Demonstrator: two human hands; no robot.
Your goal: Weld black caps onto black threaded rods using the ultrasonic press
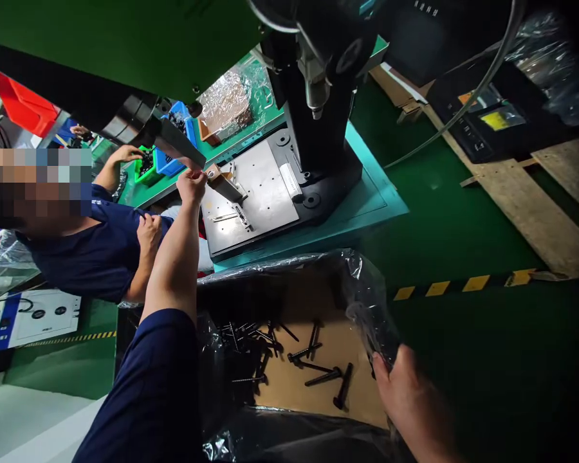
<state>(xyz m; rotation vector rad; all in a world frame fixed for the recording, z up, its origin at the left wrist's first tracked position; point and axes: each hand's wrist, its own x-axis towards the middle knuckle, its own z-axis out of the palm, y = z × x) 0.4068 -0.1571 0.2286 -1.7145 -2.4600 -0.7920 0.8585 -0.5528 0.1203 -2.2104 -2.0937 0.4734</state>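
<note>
2 bare hands noted, placed well apart. Left hand [192,188]: arm stretched across the left edge of the lined box [289,299], fingers curled together, tips at the left end of a fixture block [226,186]. Whether something small is pinched between them cannot be told; the fingers mask it. Block sits by the upper left edge of a pale metal plate [265,183], beside the end of a steel arm [179,143]; such a position probably keeps the block within easy reach from the left edge. Small silver clamp-like piece [244,218] lies nearer the plate's lower edge; it may serve to fix work in place, function not confirmed.

Plate rests on a black base [335,186], base on a turquoise tabletop [386,200], whose right corner extends past it. Base looks broad and heavy, presumably for steadiness.

Right hand [410,392]: partly closed around the right edge of the box, near its lower right corner, thumb on the inner side, clear plastic liner [367,276] gathered in the grip; remaining fingers hidden. Grip likely steadies the box wall or keeps the liner from sagging inward.

Black bolts [346,384] lie loose at mixed angles on the box floor, denser toward the left edge, suggesting they were dropped in rather than laid out. Liner drapes over the rim, perhaps to protect contents.

Beyond the plate's left edge, 1 co-worker's hand [128,153] reaches to a green bin [150,177] of dark parts
</note>
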